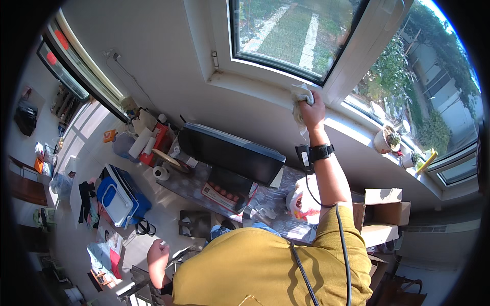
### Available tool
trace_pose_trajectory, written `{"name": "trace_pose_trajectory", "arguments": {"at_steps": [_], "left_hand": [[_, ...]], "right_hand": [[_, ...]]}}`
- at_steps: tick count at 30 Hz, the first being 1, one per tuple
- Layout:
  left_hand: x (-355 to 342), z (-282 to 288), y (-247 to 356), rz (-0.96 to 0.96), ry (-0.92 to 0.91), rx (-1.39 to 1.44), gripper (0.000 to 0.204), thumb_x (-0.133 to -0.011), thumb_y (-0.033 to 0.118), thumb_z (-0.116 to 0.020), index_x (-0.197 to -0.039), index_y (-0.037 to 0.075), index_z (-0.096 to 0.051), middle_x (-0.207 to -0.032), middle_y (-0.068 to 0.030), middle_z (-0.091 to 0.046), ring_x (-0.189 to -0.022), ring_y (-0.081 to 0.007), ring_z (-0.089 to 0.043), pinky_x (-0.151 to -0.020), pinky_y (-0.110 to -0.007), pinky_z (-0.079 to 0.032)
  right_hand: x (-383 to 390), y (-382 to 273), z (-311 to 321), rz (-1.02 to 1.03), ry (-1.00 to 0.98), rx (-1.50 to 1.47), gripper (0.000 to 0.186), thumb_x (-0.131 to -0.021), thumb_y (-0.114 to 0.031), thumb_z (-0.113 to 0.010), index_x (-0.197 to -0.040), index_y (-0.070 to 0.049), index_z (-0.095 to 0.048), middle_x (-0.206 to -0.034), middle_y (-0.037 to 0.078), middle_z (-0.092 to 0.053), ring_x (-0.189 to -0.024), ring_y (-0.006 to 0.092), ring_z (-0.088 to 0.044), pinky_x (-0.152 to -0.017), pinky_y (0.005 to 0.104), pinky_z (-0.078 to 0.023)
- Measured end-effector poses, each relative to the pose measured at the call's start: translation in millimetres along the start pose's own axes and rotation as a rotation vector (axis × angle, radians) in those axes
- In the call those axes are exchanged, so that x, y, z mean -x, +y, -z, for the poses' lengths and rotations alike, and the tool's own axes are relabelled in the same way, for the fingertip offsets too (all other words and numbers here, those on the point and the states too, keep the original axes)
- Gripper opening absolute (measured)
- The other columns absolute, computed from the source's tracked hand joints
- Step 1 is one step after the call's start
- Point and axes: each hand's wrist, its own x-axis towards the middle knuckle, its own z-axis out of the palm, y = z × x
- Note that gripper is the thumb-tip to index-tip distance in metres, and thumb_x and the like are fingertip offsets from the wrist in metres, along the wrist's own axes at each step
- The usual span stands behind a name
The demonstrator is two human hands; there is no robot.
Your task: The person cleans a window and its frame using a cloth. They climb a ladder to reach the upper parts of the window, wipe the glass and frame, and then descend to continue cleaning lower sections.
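My right hand (314, 108) grips a crumpled pale cloth (298, 96) at the lower edge of the white window frame (334, 86), just right of the middle pane. A black band with a small device (320, 151) circles that wrist. My left hand (157, 251) hangs low at the left, fingers curled; whether anything is inside them is too small to tell. Below the window, a monitor (229, 153) stands on a cluttered desk (176, 188). Potted plants (385, 138) sit on the sill to the right of my arm.
Cardboard boxes (383, 232) are at my right, beside a white plush item (301, 201). A blue and white bin (120, 194), clothes and bags (102, 255) lie on the floor at left. A metal chair or ladder (138, 283) is beside my left arm. An open doorway (102, 92) is at upper left.
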Motion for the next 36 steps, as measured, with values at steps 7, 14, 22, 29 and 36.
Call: {"name": "trace_pose_trajectory", "arguments": {"at_steps": [7,14,22,29,36], "left_hand": [[-21,-8,-49,-0.005,-0.04,0.009,0.035,-0.078,0.015,-0.066,-0.107,-0.002,-0.058,-0.079,-0.0154,-0.065,-0.072,-0.0252,-0.064,-0.067,-0.035,-0.049],[-32,-11,-129,0.106,-0.143,-0.079,0.033,-0.085,0.017,-0.063,-0.109,-0.005,-0.055,-0.078,-0.0142,-0.063,-0.071,-0.0204,-0.062,-0.064,-0.035,-0.049],[-58,-12,-138,0.148,-0.195,-0.046,0.034,-0.08,0.016,-0.066,-0.106,-0.004,-0.058,-0.076,-0.0148,-0.064,-0.069,-0.0238,-0.063,-0.064,-0.035,-0.049],[-94,-2,-88,0.091,-0.134,0.044,0.033,-0.078,0.015,-0.068,-0.104,-0.003,-0.059,-0.072,-0.0139,-0.064,-0.066,-0.024,-0.062,-0.063,-0.034,-0.049],[-98,-6,-22,-0.039,-0.159,-0.176,0.034,-0.079,0.016,-0.067,-0.107,-0.001,-0.06,-0.075,-0.0115,-0.064,-0.067,-0.0222,-0.061,-0.064,-0.034,-0.049]], "right_hand": [[-83,-51,-166,0.484,-0.036,0.35,0.035,-0.061,-0.01,-0.074,-0.093,-0.016,-0.06,-0.094,0.006,-0.059,-0.091,0.0297,-0.057,-0.076,0.0384,-0.049],[-140,-20,-291,0.773,-0.196,0.786,0.014,-0.076,-0.012,-0.058,-0.09,-0.015,-0.061,-0.095,0.002,-0.058,-0.093,0.0228,-0.056,-0.078,0.0341,-0.047],[-141,41,-304,0.781,-0.341,0.846,0.022,-0.08,-0.014,-0.056,-0.101,-0.016,-0.063,-0.106,0.001,-0.057,-0.101,0.0231,-0.055,-0.073,0.0343,-0.051],[-146,56,-223,0.614,-0.426,0.887,0.022,-0.079,-0.011,-0.058,-0.096,-0.021,-0.065,-0.095,0.001,-0.062,-0.087,0.0259,-0.06,-0.073,0.0354,-0.053],[-131,101,-74,0.346,-0.262,1.017,0.016,-0.079,-0.01,-0.056,-0.088,-0.015,-0.068,-0.093,0.005,-0.063,-0.087,0.027,-0.061,-0.073,0.0362,-0.053]]}}
